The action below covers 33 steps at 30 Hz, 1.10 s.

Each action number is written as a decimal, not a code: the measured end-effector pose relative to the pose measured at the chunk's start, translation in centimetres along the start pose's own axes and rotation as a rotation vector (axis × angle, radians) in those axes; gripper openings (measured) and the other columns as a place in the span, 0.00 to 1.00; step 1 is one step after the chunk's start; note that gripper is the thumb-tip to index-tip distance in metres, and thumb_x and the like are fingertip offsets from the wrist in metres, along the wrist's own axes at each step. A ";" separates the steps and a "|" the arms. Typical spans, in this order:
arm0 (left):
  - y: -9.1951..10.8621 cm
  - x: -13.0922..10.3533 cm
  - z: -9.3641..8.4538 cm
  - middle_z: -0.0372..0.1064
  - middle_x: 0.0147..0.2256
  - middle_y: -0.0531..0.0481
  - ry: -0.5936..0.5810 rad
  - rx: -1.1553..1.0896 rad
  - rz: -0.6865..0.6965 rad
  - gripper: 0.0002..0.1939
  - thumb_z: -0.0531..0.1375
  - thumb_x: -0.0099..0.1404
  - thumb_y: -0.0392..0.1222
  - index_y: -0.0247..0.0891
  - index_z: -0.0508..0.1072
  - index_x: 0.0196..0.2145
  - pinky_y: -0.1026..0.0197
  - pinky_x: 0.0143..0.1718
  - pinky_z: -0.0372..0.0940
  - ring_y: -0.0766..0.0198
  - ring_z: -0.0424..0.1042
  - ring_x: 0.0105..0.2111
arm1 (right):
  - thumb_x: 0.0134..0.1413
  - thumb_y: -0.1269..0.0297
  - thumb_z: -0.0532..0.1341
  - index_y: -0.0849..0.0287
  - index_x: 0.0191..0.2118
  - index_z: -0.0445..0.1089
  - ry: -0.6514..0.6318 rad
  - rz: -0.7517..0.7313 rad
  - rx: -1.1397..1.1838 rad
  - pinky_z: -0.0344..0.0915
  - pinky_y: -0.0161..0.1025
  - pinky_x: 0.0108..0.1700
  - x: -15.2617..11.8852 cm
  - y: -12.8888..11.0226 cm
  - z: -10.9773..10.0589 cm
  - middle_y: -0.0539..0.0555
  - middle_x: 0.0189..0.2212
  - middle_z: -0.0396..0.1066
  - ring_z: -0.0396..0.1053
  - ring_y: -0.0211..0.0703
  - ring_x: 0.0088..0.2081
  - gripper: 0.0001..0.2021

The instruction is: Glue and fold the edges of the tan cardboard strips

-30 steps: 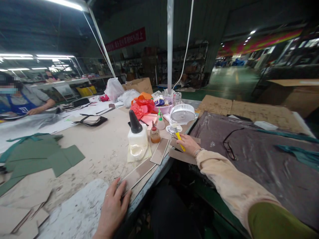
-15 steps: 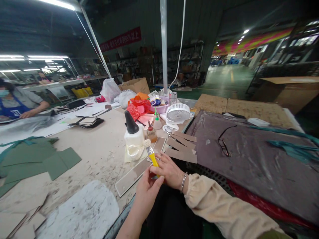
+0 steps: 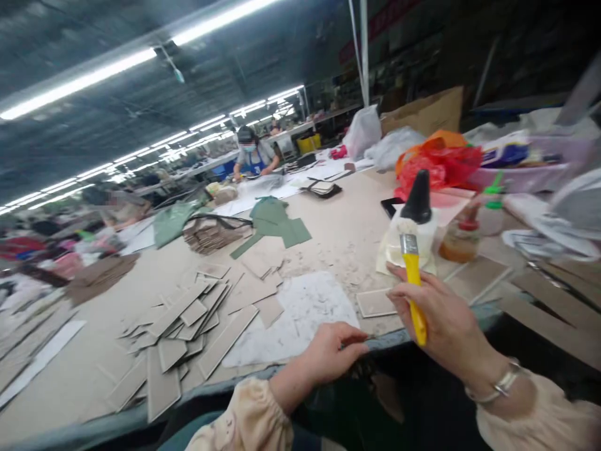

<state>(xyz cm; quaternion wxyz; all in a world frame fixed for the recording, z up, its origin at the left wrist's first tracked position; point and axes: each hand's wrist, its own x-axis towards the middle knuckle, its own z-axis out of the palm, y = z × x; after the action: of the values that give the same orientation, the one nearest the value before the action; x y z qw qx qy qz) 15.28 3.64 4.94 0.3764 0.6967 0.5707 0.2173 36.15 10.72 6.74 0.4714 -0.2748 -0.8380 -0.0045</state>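
Note:
My right hand (image 3: 444, 316) grips a brush with a yellow handle (image 3: 414, 297), its bristles pointing up in front of a white bottle with a black cone top (image 3: 417, 197). At the table's front edge is my left hand (image 3: 326, 351), thumb and fingers brought together; what they pinch, if anything, is too small to tell. Just left of my right hand lies a beige strip (image 3: 375, 303). Beyond my left hand a stained white sheet (image 3: 323, 307) is spread, and left of it sits a loose pile of beige pieces (image 3: 181, 322).
Green pieces (image 3: 277, 219) and a brown stack (image 3: 211, 233) lie farther back. To the right stand an amber bottle (image 3: 460, 241), a red bag (image 3: 439, 166) and a pink basket (image 3: 526, 175). A person in a blue apron (image 3: 256, 163) works at the far side.
The view has swung left, bringing the beige pile into sight. My hands have parted; the brush is now in my right hand alone, upright, and my left hand is at the table edge.

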 end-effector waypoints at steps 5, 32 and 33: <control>-4.1 -3.4 -3.2 0.75 0.40 0.47 0.106 0.169 0.032 0.13 0.58 0.62 0.41 0.39 0.76 0.43 0.62 0.46 0.65 0.61 0.73 0.41 | 0.58 0.72 0.57 0.59 0.42 0.64 0.004 -0.016 0.094 0.66 0.48 0.51 4.7 -2.1 6.0 0.60 0.48 0.70 0.69 0.49 0.49 0.07; -18.0 -5.2 -15.1 0.67 0.51 0.42 0.500 0.601 -0.424 0.14 0.58 0.61 0.44 0.39 0.74 0.44 0.53 0.55 0.59 0.54 0.65 0.52 | 0.61 0.57 0.54 0.56 0.43 0.66 -0.221 -0.122 0.152 0.69 0.41 0.39 2.4 -2.4 14.7 0.56 0.38 0.73 0.72 0.46 0.38 0.11; -17.9 -5.2 -15.1 0.68 0.51 0.42 0.506 0.596 -0.431 0.14 0.58 0.61 0.45 0.39 0.74 0.44 0.53 0.54 0.60 0.54 0.66 0.52 | 0.61 0.56 0.54 0.56 0.43 0.66 -0.214 -0.120 0.152 0.69 0.41 0.38 2.3 -2.2 14.9 0.56 0.38 0.73 0.72 0.46 0.37 0.12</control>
<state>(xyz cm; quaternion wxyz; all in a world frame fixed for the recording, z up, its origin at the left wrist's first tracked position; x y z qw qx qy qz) -8.40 3.98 1.22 0.0442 0.5649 0.8146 0.1237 22.48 13.82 0.81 0.3978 -0.1866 -0.8963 0.0602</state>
